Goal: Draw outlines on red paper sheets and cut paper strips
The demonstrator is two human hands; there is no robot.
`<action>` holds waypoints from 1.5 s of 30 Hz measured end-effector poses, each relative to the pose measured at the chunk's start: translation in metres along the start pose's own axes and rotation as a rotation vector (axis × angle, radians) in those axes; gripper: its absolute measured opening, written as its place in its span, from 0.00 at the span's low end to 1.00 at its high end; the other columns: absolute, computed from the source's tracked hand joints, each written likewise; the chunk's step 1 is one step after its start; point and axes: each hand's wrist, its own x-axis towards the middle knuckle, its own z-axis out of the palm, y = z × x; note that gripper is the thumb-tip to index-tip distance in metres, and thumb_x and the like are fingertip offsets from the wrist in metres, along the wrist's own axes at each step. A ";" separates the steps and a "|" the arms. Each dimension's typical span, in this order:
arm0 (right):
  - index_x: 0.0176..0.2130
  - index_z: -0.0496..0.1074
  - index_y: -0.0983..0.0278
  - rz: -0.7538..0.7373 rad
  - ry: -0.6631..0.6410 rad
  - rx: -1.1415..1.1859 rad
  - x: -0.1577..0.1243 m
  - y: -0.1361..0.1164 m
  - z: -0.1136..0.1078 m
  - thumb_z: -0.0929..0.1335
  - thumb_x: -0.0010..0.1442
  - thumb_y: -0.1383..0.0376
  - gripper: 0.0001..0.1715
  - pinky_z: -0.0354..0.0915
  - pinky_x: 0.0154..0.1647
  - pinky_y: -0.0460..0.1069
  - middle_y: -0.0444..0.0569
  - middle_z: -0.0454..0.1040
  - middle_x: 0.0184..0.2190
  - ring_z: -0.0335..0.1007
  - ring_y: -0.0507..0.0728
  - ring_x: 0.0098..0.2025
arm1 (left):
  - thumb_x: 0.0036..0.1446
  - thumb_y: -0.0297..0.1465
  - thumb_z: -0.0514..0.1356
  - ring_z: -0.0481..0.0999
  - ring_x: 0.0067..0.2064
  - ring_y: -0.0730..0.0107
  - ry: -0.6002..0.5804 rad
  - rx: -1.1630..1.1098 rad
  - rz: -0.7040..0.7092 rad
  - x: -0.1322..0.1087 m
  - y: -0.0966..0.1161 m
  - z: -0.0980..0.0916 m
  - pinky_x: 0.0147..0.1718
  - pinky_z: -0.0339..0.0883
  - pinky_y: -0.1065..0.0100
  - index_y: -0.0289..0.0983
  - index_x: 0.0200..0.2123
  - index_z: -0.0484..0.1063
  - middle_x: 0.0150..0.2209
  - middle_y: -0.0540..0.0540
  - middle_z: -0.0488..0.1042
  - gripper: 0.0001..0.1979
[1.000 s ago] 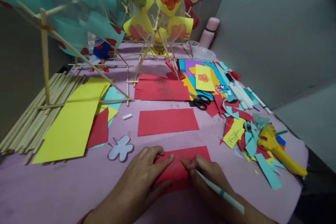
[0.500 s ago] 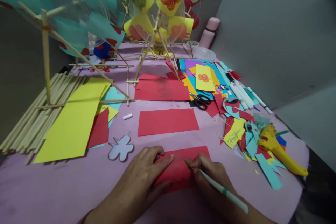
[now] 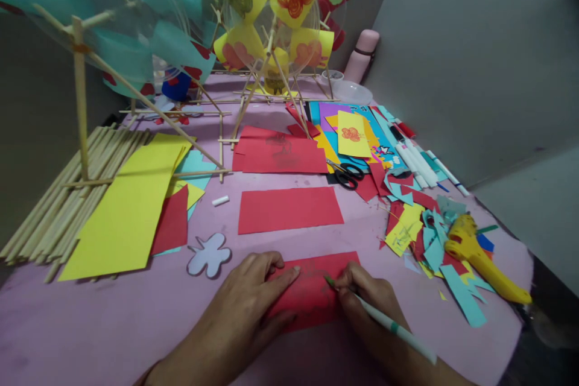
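A red paper rectangle (image 3: 312, 289) lies near the front edge of the pink table (image 3: 113, 325). My left hand (image 3: 246, 301) rests flat on its left part, fingers spread, pinning it down. My right hand (image 3: 366, 298) pinches a white pen with a green tip (image 3: 384, 322), and the tip touches the red paper near its middle right. Faint drawn marks show on the paper by the tip. A white flower-shaped cutout (image 3: 208, 255) lies just left of my left hand.
A second red rectangle (image 3: 289, 209) lies just beyond, with a third red sheet (image 3: 280, 154) behind. Scissors (image 3: 346, 174), markers (image 3: 418, 163), paper scraps and a yellow glue gun (image 3: 479, 256) crowd the right. Yellow sheet (image 3: 126, 211), wooden sticks (image 3: 58, 205) and stick-and-paper wheels (image 3: 271, 24) stand left and behind.
The pen tip and my right hand have shifted a little to the right across the red paper. My left hand has stayed in place.
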 end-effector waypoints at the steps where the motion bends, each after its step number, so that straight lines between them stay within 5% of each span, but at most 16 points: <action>1: 0.24 0.58 0.59 0.009 0.002 0.005 0.000 0.000 0.000 0.59 0.54 0.68 0.08 0.50 0.19 0.44 0.37 0.57 0.16 0.53 0.51 0.18 | 0.58 0.31 0.59 0.66 0.47 0.58 0.006 0.003 0.003 0.000 0.000 0.000 0.42 0.66 0.55 0.46 0.57 0.63 0.48 0.41 0.66 0.23; 29: 0.25 0.56 0.60 -0.138 -0.098 0.116 -0.003 0.005 0.001 0.58 0.54 0.68 0.07 0.47 0.18 0.44 0.36 0.55 0.17 0.49 0.49 0.17 | 0.58 0.30 0.60 0.63 0.47 0.56 -0.036 -0.010 -0.006 0.000 0.000 0.000 0.43 0.64 0.53 0.44 0.57 0.61 0.49 0.40 0.63 0.24; 45: 0.29 0.63 0.61 -0.212 -0.052 -0.148 0.000 0.012 0.009 0.58 0.56 0.69 0.08 0.58 0.19 0.43 0.42 0.70 0.18 0.67 0.52 0.18 | 0.59 0.31 0.58 0.64 0.46 0.56 -0.014 -0.023 0.019 0.001 0.001 -0.001 0.41 0.65 0.54 0.42 0.57 0.62 0.48 0.40 0.63 0.22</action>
